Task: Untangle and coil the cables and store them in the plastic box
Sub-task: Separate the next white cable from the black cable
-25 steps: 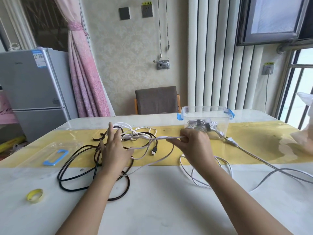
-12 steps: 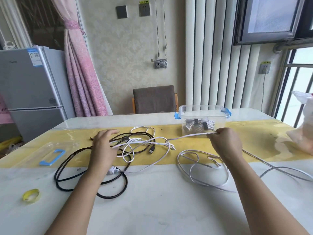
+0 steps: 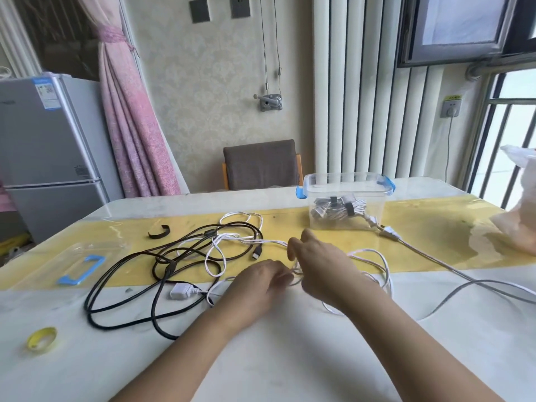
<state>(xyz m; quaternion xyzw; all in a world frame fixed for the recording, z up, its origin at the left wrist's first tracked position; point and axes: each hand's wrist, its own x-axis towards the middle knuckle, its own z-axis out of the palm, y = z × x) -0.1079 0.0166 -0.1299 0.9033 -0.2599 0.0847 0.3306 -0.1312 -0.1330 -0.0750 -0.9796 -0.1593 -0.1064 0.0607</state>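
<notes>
A white cable [image 3: 383, 264] lies in loose loops at the table's middle, its far end still woven through a black cable tangle [image 3: 162, 258]. My left hand [image 3: 261, 284] and my right hand [image 3: 324, 269] meet over it, fingers closed on its strands where they bunch between the two hands. A white plug [image 3: 180, 291] lies just left of my left hand. The clear plastic box [image 3: 346, 187] with blue clips stands open behind my right hand, with coiled, tied cables inside.
The box lid [image 3: 78, 265] with a blue handle lies at the left, a yellow tape roll [image 3: 42, 338] near the front left. A black strap [image 3: 159, 232] sits behind the tangle. A grey cable [image 3: 452, 269] runs off right, beside a white bag [image 3: 519, 224].
My left hand left the black tangle and moved right. My right hand came back left and down from near the box. Both now meet at the white cable's bunched loops.
</notes>
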